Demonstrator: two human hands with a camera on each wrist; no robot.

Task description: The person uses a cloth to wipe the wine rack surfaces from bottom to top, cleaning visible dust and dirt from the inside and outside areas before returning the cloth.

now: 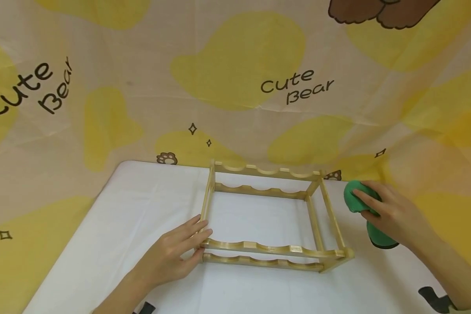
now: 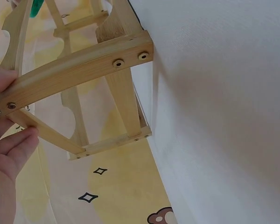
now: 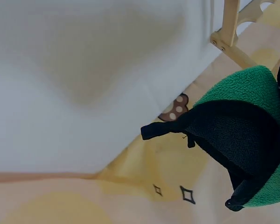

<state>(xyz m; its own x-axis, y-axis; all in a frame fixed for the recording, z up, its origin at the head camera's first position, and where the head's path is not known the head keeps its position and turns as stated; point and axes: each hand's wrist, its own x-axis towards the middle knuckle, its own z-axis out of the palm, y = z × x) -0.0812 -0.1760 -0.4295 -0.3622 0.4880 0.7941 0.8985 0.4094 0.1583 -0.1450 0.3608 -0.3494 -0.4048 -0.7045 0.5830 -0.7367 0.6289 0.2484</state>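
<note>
On the white table lies a light wooden rack [image 1: 267, 249] with scalloped rails, like a bottle rack. My left hand [image 1: 168, 253] holds its near left corner. In the left wrist view, the thumb is on one side of the wooden end bar [image 2: 84, 72] and the fingers are on the other. To the right of the rack, apart from it, my right hand [image 1: 396, 213] grips a green terry cloth [image 1: 354, 198]. The right wrist view shows the cloth's dark inner side [image 3: 238, 133], dark edging and a short strap; the right hand is out of that view.
A yellow and beige curtain [image 1: 235, 78] printed with "Cute Bear" hangs behind the table. White tabletop [image 1: 141, 196] extends left of the rack. Dark shapes [image 1: 435, 298] show at the near edge, too partial to identify.
</note>
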